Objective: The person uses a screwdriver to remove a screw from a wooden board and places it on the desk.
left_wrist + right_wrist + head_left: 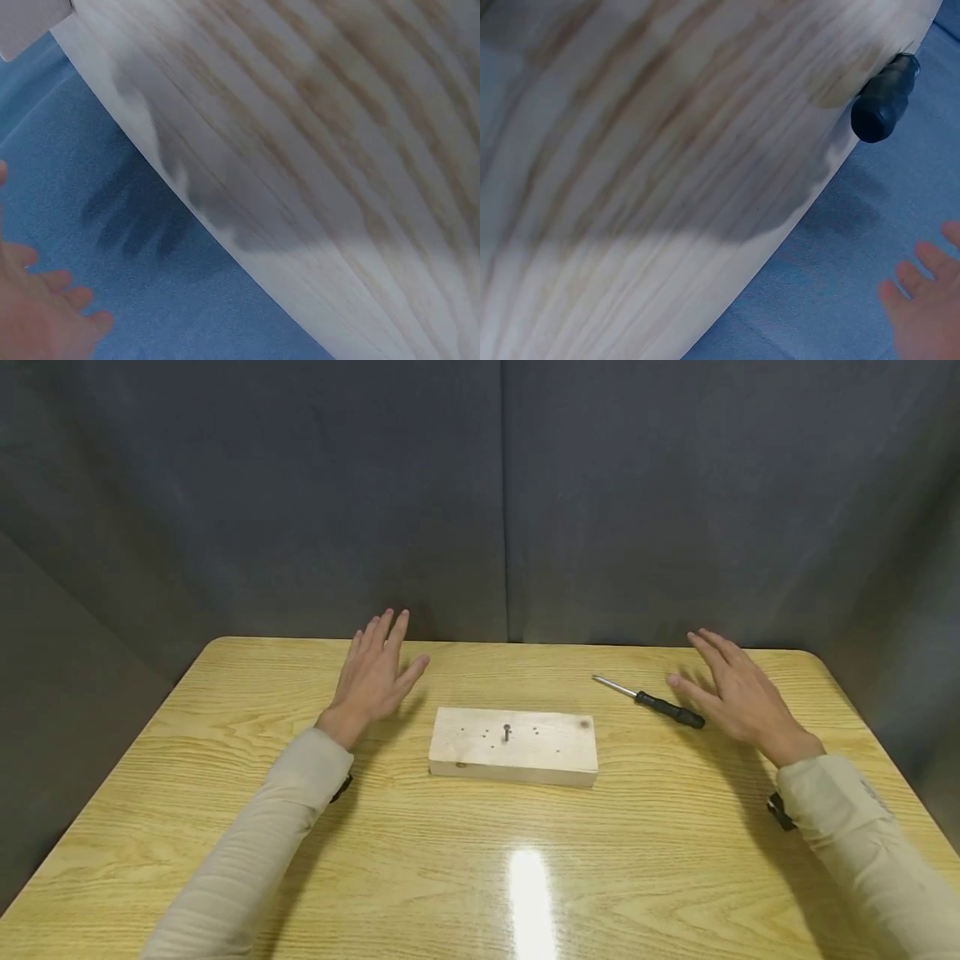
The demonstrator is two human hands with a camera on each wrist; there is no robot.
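Note:
A pale wooden block [517, 752] lies on the table, its top dotted with several small holes. One screw [507, 733] stands upright near the middle of that top. Left of the block my left hand [371, 677] hovers with fingers spread and nothing in it; the left wrist view shows its fingertips [56, 279] at the lower left. A screwdriver [670, 708] with a black handle and metal shaft lies right of the block, tip toward the far left. Just beside its handle [885, 97] is my right hand [742, 697], held over the table with straight, empty fingers.
The wood-grain table [420, 860] has rounded far corners. Dark curtain [337, 510] hangs right behind its far edge and along both sides. A bright light reflection shows on the near part of the tabletop.

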